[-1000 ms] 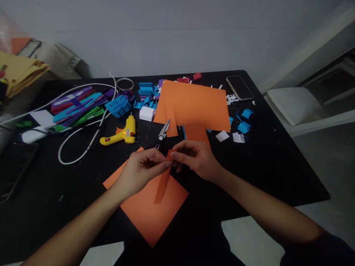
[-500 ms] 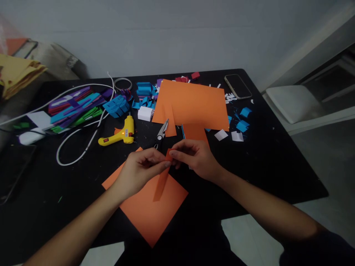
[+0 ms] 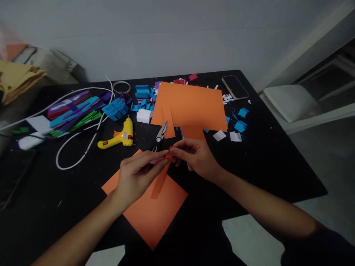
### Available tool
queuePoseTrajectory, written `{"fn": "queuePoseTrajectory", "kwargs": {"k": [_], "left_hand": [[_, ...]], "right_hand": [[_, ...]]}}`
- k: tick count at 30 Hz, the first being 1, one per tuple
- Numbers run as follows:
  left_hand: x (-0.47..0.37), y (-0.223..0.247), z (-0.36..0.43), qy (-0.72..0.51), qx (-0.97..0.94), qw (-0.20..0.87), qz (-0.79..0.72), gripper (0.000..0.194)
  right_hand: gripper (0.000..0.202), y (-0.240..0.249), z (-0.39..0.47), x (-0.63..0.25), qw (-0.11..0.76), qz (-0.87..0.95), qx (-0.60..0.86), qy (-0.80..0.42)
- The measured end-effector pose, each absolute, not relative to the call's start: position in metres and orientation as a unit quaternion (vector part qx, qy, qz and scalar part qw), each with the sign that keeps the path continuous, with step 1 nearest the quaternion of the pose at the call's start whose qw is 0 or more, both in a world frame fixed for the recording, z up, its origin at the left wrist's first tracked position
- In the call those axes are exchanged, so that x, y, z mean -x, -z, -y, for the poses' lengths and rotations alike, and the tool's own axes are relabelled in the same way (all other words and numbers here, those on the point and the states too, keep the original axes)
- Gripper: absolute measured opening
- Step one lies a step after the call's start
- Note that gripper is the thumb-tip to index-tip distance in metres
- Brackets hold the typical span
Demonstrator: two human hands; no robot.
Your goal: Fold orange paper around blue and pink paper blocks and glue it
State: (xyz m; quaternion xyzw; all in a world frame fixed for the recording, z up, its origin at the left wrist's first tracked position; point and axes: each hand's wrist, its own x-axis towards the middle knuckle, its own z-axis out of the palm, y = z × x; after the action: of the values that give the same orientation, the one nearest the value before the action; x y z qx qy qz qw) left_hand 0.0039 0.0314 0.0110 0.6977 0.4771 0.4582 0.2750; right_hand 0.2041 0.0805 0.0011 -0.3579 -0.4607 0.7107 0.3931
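Note:
A narrow orange paper strip (image 3: pixel 160 181) hangs at a slant between my hands, its upper end folded over. My right hand (image 3: pixel 196 157) pinches that upper end between thumb and fingers. My left hand (image 3: pixel 137 175) has its thumb and index fingertips on the strip's left edge, just below the fold. Beneath the strip, an orange paper sheet (image 3: pixel 155 221) lies turned cornerwise on the table. Scissors (image 3: pixel 160 136) with dark handles rest just beyond my fingertips, their handles partly hidden. Behind my right hand is a stack of orange paper (image 3: pixel 193 132), partly covered by the hand.
A yellow glue gun (image 3: pixel 119 136) lies to the left, near a looping white cable (image 3: pixel 70 168). Folded paper strips (image 3: pixel 74 112) in several colours are piled behind it. A large orange sheet (image 3: pixel 191 105) and a phone (image 3: pixel 235 87) lie toward the back, with paper scraps (image 3: pixel 240 126) at right.
My left index finger has straightened and the left hand has shifted slightly left along the strip's edge. The right hand keeps its pinch at the top. The view has shifted slightly.

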Motion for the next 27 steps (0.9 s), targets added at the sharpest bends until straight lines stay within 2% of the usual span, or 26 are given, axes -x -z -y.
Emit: {"fn": "queuePoseTrajectory", "kwargs": {"k": [6,12,18,27], "left_hand": [[-0.0063,-0.0137,-0.0306,-0.453,-0.698,0.272,-0.484,0.019],[-0.0074,-0.0148,-0.0301,-0.429,-0.639,0.358,-0.528,0.005],[-0.0041,-0.0151,-0.0322,-0.394,-0.618,0.432,-0.525,0.019],[-0.0045,-0.0135,-0.0325,-0.406,-0.584,0.462,-0.53,0.02]], "right_hand": [[0.026,0.0001,-0.0806,-0.2038,0.398,0.454,0.353,-0.714],[0.029,-0.0045,-0.0766,-0.2023,0.375,0.473,0.356,-0.713],[0.03,-0.0049,-0.0763,-0.2022,0.347,0.488,0.347,-0.721],[0.032,-0.0054,-0.0752,-0.2013,0.367,0.51,0.346,-0.697]]}}
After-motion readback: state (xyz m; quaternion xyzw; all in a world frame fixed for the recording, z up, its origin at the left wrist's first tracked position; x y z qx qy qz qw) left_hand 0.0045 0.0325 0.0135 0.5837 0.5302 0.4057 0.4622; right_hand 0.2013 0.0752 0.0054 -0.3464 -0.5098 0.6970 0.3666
